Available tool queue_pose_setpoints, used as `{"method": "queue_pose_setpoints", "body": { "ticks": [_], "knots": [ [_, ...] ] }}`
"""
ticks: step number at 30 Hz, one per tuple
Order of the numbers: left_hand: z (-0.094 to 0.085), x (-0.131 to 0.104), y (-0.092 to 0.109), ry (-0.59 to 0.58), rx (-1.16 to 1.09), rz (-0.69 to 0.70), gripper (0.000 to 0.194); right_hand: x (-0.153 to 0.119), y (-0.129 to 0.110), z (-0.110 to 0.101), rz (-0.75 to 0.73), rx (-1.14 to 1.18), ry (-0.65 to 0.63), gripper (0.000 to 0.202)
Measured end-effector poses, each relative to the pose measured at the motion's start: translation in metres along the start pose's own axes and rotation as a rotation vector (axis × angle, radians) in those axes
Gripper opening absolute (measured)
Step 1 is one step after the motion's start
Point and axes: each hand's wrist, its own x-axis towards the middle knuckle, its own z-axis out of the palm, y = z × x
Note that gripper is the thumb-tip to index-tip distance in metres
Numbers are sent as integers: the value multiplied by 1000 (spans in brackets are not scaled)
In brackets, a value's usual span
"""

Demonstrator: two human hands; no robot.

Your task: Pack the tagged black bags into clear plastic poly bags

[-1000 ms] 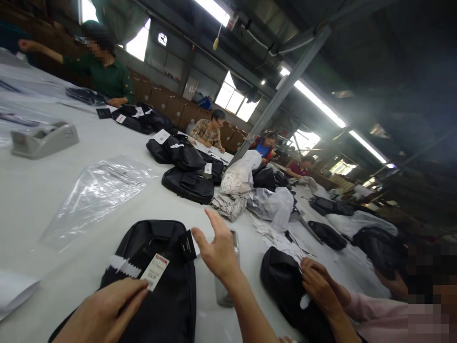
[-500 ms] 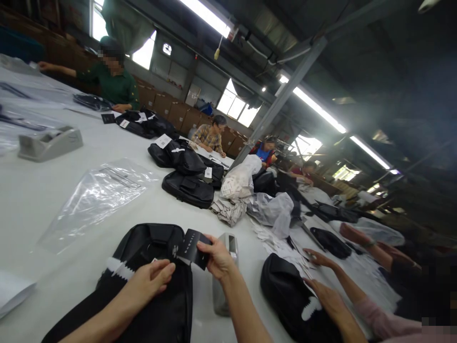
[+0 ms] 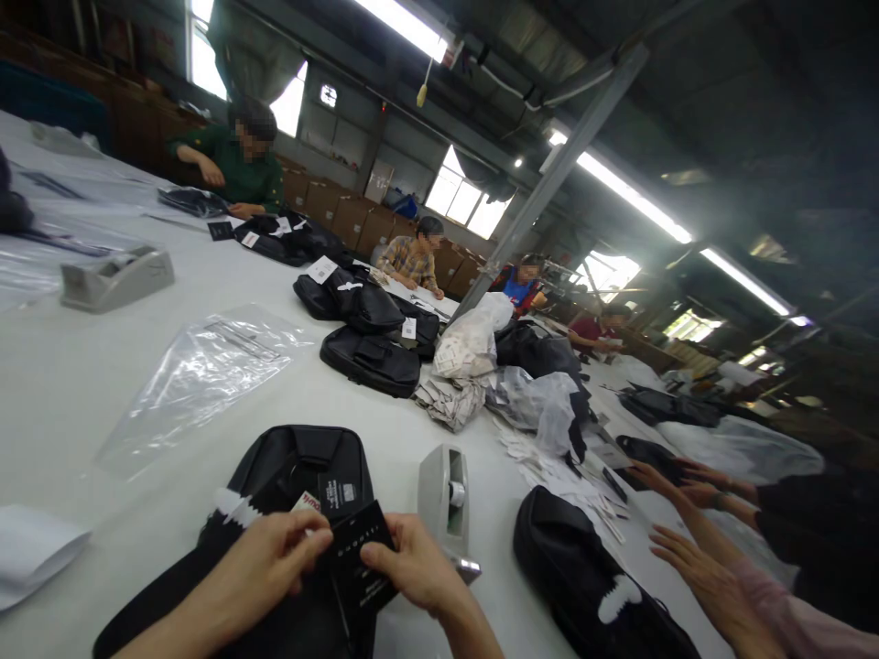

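Observation:
A black bag lies on the white table right in front of me. Both my hands meet over its near end. My right hand pinches a black hang tag by its edge. My left hand touches the same tag from the left, fingers curled on it. A second black tag and a white price tag peek out just above my fingers. A grey tape dispenser stands just right of my right hand.
A clear plastic bag lies left of the bag, another tape dispenser farther left. More black bags and paper heaps fill the table's middle. A neighbour's hands reach in at the right beside another black bag. Several people sit along the far side.
My right hand came down from the air, took the black tag and drew it toward me. My left hand left the white price tag and joined on the black one. The view shifted right.

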Motion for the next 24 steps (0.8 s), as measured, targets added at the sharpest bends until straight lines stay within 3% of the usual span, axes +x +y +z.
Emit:
{"method": "queue_pose_setpoints", "body": {
  "ticks": [3, 6, 9, 12, 16, 19, 24],
  "knots": [
    [-33, -3, 9, 257, 379, 6, 34, -3, 10, 3, -64, 75, 140, 28],
    [-45, 2, 16, 297, 539, -24, 42, -11, 10, 8, -101, 86, 54, 33],
    [-36, 8, 11, 247, 739, -65, 51, -19, 3, 14, -133, -58, -29, 27],
    [-20, 9, -9, 146, 897, -42, 39, -14, -6, 15, -220, -342, -14, 18],
    [-2, 8, -35, 155, 1007, -17, 37, 19, -10, 12, -322, -640, 45, 13],
    [4, 9, -40, 176, 1005, -50, 37, 51, -7, 9, -333, -838, 68, 18],
    [3, 7, -40, 207, 964, -56, 26, 75, -9, 6, -425, -1036, -62, 26]
  ]
}}
